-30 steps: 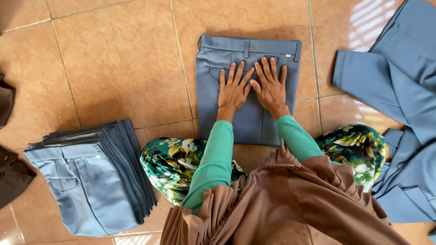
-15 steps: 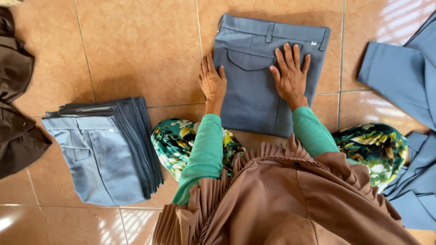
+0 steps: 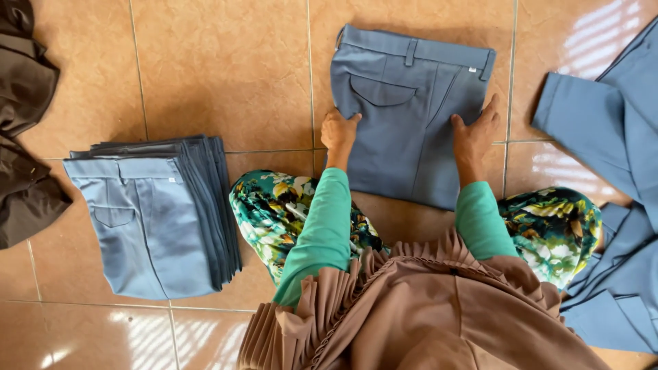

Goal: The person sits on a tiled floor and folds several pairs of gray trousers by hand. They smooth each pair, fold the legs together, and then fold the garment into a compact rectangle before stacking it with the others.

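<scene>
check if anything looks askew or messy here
Mostly tidy. The folded trousers under the left hand and right hand lie slightly tilted against the tile lines. The stack fans out at its right edge, and the brown cloth lies crumpled.

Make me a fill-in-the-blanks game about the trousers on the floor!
1. The left hand and right hand rest on the two ____ of the folded trousers.
2. The stack of folded trousers lies on the person's ____ side.
3. The floor is covered with ____.
4. The heap at the far left is ____ in colour.

Missing words: sides; left; tiles; brown
</scene>
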